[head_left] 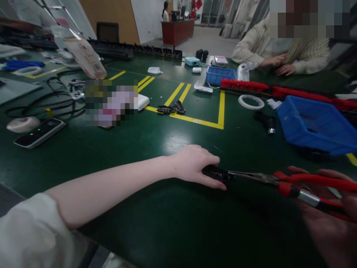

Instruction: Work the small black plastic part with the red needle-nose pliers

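My left hand [196, 165] is closed around a small black part [214, 172], pinching it between thumb and fingers just above the green table [134, 208]. What exactly this part is, I cannot make out. From the right, my right hand [326, 216] grips the red handles of long-nose pliers [292, 182]. The thin jaws point left, and their tips meet the end of the black part. Whether the jaws clamp it is too small to tell. A tiny thin pin-like piece [215, 148] lies on the table beyond my left hand.
Ahead lie several small black parts [171, 108] by yellow tape lines. At right are a blue bin [315, 123], a white tape roll [251, 101] and a black tool [265, 122]. Red strips [245, 85] run before a seated person [279, 56]. A black device [40, 132] and cables sit left.
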Available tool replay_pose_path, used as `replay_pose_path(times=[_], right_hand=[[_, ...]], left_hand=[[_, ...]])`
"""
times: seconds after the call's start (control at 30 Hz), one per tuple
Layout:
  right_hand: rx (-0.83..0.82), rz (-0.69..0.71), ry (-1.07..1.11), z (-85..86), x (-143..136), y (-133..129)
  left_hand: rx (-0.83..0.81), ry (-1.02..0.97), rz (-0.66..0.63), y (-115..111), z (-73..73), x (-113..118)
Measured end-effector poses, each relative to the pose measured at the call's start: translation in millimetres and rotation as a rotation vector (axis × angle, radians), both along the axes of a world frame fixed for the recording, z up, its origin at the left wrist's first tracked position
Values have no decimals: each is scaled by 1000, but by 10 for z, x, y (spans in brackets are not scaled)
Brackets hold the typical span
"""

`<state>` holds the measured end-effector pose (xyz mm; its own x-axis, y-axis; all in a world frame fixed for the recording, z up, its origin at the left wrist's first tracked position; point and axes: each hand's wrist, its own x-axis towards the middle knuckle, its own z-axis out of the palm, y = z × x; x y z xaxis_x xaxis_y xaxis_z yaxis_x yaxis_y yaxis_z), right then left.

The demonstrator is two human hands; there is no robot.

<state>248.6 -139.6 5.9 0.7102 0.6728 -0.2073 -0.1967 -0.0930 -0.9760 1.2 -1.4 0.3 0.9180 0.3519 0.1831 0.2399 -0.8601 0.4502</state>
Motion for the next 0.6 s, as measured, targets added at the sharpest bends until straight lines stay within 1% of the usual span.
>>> replay_pose_path(times=[0.17,0.37,0.47,0.6], right_hand=[[-1,-14,-15,61,-100,53],[3,7,5,86,-143,89],[17,17,4,61,-116,82],[56,61,-48,-35,18,37]], left_hand=[[7,-4,-4,4,-3,0],[4,0,-8,5,3,6],[3,-7,-11,9,-3,6],[-3,-24,-16,10,-3,1]])
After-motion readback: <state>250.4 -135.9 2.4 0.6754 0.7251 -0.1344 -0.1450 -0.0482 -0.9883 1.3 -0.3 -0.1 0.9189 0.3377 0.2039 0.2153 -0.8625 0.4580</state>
